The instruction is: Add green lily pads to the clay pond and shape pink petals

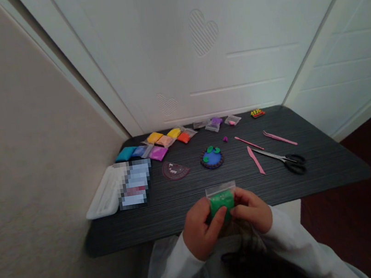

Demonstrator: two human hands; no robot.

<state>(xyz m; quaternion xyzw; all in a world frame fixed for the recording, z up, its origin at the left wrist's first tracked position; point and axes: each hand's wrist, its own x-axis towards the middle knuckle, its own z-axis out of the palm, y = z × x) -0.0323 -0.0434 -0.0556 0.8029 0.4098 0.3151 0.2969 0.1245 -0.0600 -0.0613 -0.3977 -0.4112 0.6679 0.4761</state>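
Between my two hands, at the near edge of the table, is a clear zip bag of green modelling clay (221,200). My left hand (202,229) grips its left side, with the thumb lying across the front. At the bag's right side, my right hand (253,208) pinches it with curled fingers. The bag's top strip points away from me and looks closed. Beyond it on the table lies a round clay piece (212,157), blue in the middle with a dark beaded rim and green leaf-like shapes on it. A small purple clay bit (225,139) lies behind that.
Bags of coloured clay (155,137) line the table's back left. Pink tools (256,160) and black-handled scissors (281,157) lie to the right. A protractor (175,170), a white tray (102,199) and a blurred sheet (136,183) are at left. A white panel (164,44) rises behind.
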